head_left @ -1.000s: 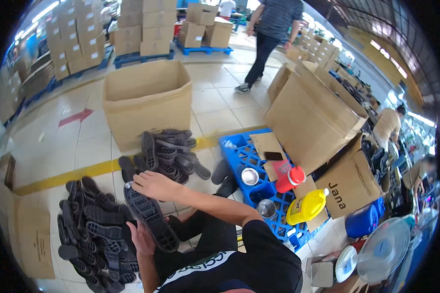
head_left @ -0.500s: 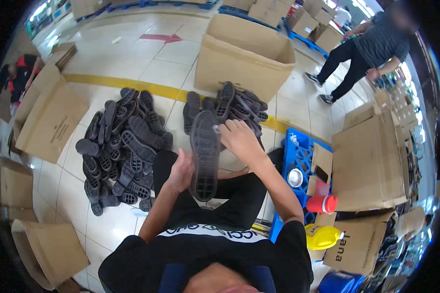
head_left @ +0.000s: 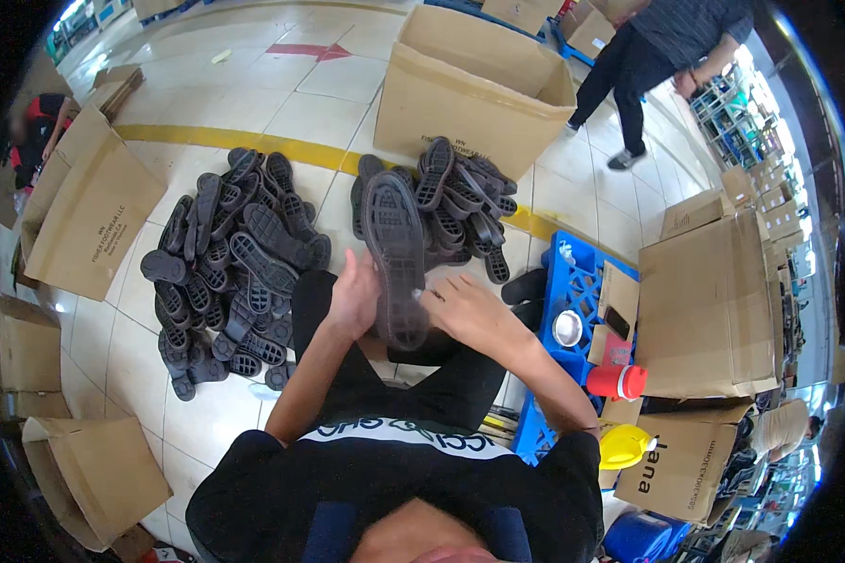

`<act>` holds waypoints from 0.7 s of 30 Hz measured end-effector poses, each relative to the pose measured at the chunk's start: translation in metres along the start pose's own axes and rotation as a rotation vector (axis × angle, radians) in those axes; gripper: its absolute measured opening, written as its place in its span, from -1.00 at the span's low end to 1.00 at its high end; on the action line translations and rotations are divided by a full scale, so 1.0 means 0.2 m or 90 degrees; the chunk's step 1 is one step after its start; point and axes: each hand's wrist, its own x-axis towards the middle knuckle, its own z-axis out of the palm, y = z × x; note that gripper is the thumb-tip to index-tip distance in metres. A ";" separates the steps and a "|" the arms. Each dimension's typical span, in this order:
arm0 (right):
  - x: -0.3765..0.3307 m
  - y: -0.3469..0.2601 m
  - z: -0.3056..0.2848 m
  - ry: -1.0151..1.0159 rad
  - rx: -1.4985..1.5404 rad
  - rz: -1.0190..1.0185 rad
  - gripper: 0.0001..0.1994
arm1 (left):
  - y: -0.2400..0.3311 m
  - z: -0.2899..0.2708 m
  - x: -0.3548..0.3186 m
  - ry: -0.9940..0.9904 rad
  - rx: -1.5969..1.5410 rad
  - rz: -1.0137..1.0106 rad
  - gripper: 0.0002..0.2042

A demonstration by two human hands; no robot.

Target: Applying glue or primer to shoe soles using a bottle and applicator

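Note:
A dark grey shoe sole (head_left: 394,253) with a grid of hollow cells stands upright in front of me. My left hand (head_left: 355,296) grips it by its left edge. My right hand (head_left: 468,314) has its fingers closed at the sole's lower right edge, pinching a small white wad (head_left: 417,295) against it. What the wad is made of is too small to tell. Loose soles lie in a large heap (head_left: 239,258) on the floor to the left. Beyond the held sole is a smaller heap of soles (head_left: 460,202).
An open cardboard box (head_left: 460,113) stands behind the smaller heap. At my right, a blue plastic pallet (head_left: 563,272) carries a white bowl (head_left: 567,328), a phone (head_left: 617,323), a red jug (head_left: 618,381) and a yellow bottle (head_left: 624,447). More boxes flank both sides. A person (head_left: 662,66) walks at the far right.
My right hand has slid down the sole's right edge with the white wad, from near the upper end toward the lower. The person at the far right has stepped leftward.

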 end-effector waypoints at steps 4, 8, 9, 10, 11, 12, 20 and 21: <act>-0.08 -0.03 0.00 -0.090 0.083 0.001 -0.81 | 0.05 0.08 0.04 -0.027 -0.059 0.001 -0.26; -0.08 -0.07 -0.05 -0.095 0.133 0.005 -0.81 | 0.05 0.10 0.05 -0.002 -0.047 0.034 -0.26; -0.07 -0.07 -0.07 -0.098 0.168 -0.006 -0.81 | 0.04 0.09 0.05 -0.008 -0.045 0.030 -0.27; -0.06 -0.07 -0.07 -0.100 0.203 -0.018 -0.81 | 0.04 0.10 0.04 -0.006 -0.044 0.033 -0.27; -0.04 -0.06 -0.07 -0.098 0.203 -0.022 -0.81 | 0.04 0.11 0.03 -0.015 -0.051 0.022 -0.27; -0.02 -0.05 -0.07 -0.080 0.235 -0.020 -0.82 | 0.04 0.12 0.02 -0.023 -0.057 0.012 -0.28; 0.18 0.16 -0.07 0.125 0.152 -0.002 -0.85 | 0.01 0.13 -0.04 0.021 -0.022 -0.021 -0.22; 0.19 0.17 -0.07 0.127 0.155 -0.008 -0.85 | 0.02 0.14 -0.05 0.012 -0.044 -0.027 -0.26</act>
